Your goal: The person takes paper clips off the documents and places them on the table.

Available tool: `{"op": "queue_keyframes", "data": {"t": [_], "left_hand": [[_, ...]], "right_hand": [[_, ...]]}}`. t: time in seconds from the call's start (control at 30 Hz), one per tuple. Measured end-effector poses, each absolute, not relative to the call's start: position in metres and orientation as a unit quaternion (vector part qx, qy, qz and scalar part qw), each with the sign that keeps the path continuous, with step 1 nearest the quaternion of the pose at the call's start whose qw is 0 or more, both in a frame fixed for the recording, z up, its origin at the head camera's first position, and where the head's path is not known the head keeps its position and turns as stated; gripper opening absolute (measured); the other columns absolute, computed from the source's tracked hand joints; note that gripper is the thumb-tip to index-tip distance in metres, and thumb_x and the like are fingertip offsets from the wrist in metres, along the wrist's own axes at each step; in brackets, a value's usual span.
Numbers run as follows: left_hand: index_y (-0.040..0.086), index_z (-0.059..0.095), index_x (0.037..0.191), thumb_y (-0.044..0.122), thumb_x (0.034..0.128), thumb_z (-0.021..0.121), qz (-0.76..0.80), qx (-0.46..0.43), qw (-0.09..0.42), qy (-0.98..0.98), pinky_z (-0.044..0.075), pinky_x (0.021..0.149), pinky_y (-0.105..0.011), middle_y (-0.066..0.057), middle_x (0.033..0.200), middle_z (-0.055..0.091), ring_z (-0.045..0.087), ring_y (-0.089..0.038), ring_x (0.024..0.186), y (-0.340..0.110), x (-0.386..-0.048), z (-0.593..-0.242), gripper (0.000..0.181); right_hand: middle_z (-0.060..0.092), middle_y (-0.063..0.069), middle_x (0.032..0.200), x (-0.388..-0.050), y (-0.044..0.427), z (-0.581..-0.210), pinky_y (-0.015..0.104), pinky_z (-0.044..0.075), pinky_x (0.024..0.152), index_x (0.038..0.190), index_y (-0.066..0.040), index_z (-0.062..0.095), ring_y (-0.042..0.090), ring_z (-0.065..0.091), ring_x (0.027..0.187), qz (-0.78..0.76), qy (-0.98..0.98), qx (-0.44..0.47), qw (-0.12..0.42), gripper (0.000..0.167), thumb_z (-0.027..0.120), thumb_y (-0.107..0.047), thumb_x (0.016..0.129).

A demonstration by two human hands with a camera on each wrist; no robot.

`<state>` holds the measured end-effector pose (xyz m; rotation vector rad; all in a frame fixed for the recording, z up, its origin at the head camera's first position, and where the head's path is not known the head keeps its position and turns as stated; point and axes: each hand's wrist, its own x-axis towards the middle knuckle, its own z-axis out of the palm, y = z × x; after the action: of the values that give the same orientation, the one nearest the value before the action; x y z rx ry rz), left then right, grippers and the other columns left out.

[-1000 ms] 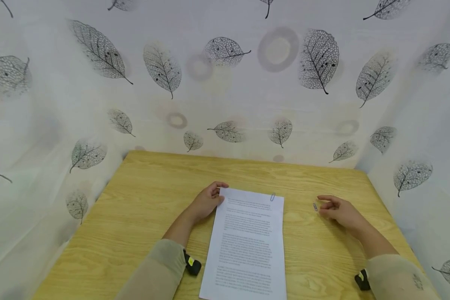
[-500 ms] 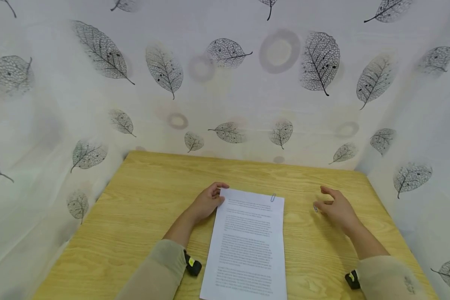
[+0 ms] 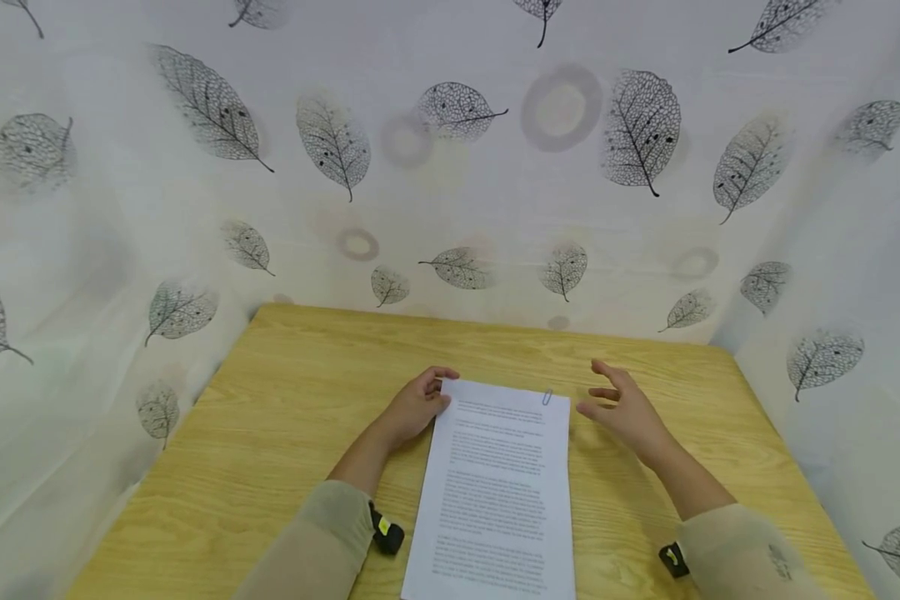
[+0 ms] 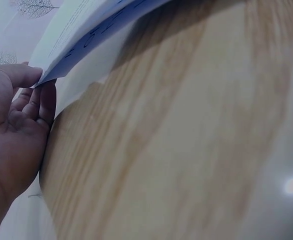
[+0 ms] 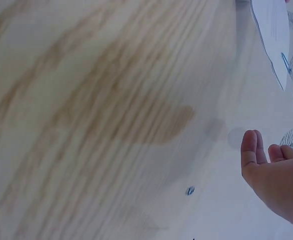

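Note:
A stack of printed paper [image 3: 495, 492] lies on the wooden table, with a paper clip [image 3: 547, 397] on its top edge near the right corner. My left hand [image 3: 412, 410] pinches the top left corner; the left wrist view shows the thumb above and fingers below the lifted sheets [image 4: 94, 42]. Just right of the opposite corner hovers my right hand [image 3: 630, 417], fingers loosely bent and thumb apart. Nothing shows between its fingers. In the right wrist view, a small dark-blue mark [image 5: 190, 190] appears below the hand, too small to identify surely.
The wooden table [image 3: 330, 350] reaches back to a pale curtain [image 3: 465, 200] printed with leaves. The same curtain hangs along both sides. Each sleeve cuff carries a small black device, such as the left wrist device [image 3: 387, 533].
My right hand has moved left from beside a loose paper clip toward the paper's top right corner. That clip no longer shows in the head view. The left hand stays at its corner.

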<state>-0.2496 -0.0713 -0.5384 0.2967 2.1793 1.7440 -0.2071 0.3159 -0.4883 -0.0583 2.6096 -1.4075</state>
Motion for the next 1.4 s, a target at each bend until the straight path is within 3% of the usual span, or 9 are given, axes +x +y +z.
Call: {"op": "queue_keyframes", "data": {"t": [0.1,0.37,0.5,0.63,0.7,0.83,1.4], "left_hand": [[0.021,0.061,0.143,0.006,0.1087,0.058,0.610,0.102,0.166,0.768,0.053,0.090,-0.031,-0.012,0.127,0.069,0.065,-0.020,0.103,-0.072,-0.250,-0.538,0.038],[0.019,0.061,0.143,0.004,0.1084,0.058,0.616,0.104,0.162,0.764,0.053,0.090,-0.030,-0.013,0.127,0.069,0.065,-0.019,0.103,-0.072,-0.249,-0.537,0.037],[0.018,0.060,0.143,0.005,0.1086,0.058,0.619,0.107,0.166,0.760,0.052,0.090,-0.030,-0.013,0.125,0.069,0.065,-0.019,0.103,-0.070,-0.249,-0.538,0.037],[0.019,0.061,0.142,0.005,0.1089,0.058,0.623,0.105,0.167,0.757,0.051,0.089,-0.030,-0.012,0.122,0.068,0.063,-0.019,0.101,-0.070,-0.250,-0.538,0.036],[0.019,0.061,0.142,0.005,0.1088,0.058,0.623,0.104,0.168,0.757,0.051,0.088,-0.031,-0.011,0.120,0.067,0.062,-0.019,0.099,-0.071,-0.250,-0.538,0.036],[0.020,0.061,0.143,0.006,0.1086,0.058,0.622,0.099,0.171,0.758,0.051,0.088,-0.031,-0.011,0.119,0.067,0.063,-0.019,0.099,-0.072,-0.249,-0.536,0.037],[0.023,0.061,0.142,0.007,0.1087,0.058,0.617,0.098,0.169,0.763,0.051,0.089,-0.032,-0.009,0.118,0.065,0.062,-0.020,0.099,-0.072,-0.250,-0.539,0.037]], "right_hand": [[0.028,0.012,0.178,-0.211,0.306,-0.492,0.051,0.058,0.110,0.173,-0.017,0.026,0.043,0.047,0.153,-0.480,0.872,-0.029,0.086,0.088,0.077,-0.031,0.102],[0.048,0.009,0.169,-0.218,0.282,-0.500,0.038,0.061,0.101,0.166,-0.017,0.044,0.040,0.058,0.144,-0.470,0.879,-0.021,0.081,0.072,0.078,-0.023,0.102],[0.062,0.007,0.155,-0.216,0.277,-0.500,0.035,0.057,0.097,0.161,-0.020,0.052,0.037,0.062,0.137,-0.448,0.891,-0.007,0.078,0.063,0.076,-0.022,0.103],[0.073,0.010,0.132,-0.215,0.272,-0.499,0.026,0.052,0.082,0.152,-0.018,0.062,0.029,0.063,0.113,-0.445,0.893,-0.004,0.064,0.050,0.075,-0.019,0.103],[0.074,0.010,0.123,-0.215,0.270,-0.499,0.024,0.050,0.073,0.146,-0.017,0.066,0.025,0.059,0.103,-0.449,0.892,-0.004,0.057,0.044,0.075,-0.017,0.103],[0.076,0.011,0.115,-0.215,0.267,-0.500,0.023,0.050,0.070,0.140,-0.014,0.069,0.022,0.061,0.095,-0.460,0.887,-0.008,0.043,0.038,0.076,-0.015,0.102],[0.081,0.015,0.109,-0.213,0.260,-0.504,0.023,0.050,0.067,0.129,-0.009,0.067,0.015,0.063,0.083,-0.479,0.878,-0.026,-0.001,0.026,0.072,-0.007,0.104]]}}
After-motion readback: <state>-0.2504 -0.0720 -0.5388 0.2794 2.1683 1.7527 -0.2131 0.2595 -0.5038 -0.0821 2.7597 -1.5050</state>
